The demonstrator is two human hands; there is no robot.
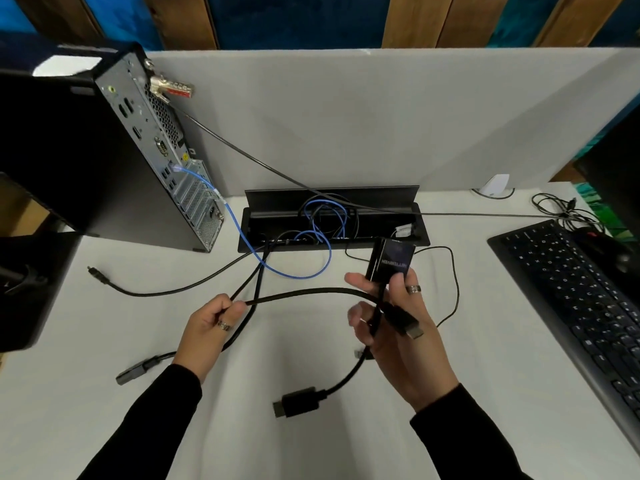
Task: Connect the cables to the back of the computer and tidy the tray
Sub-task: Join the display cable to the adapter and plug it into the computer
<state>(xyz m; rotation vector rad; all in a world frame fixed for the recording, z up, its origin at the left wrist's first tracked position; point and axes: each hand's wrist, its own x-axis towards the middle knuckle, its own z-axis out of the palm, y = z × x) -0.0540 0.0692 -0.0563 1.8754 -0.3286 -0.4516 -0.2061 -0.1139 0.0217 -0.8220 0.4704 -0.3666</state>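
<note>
Before the tray (pixel 424 233), loose plugs (pixel 296 401), keyboard (pixel 571 289) rightward.

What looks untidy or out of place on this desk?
Loose black cable plugs lie scattered on the white desk: one at near centre, one near left, one thin one farther left. None reaches the black computer tower; only the blue network cable is plugged in.

White lettering on the black adapter box (pixel 393 259) is too blurred to read.
</note>
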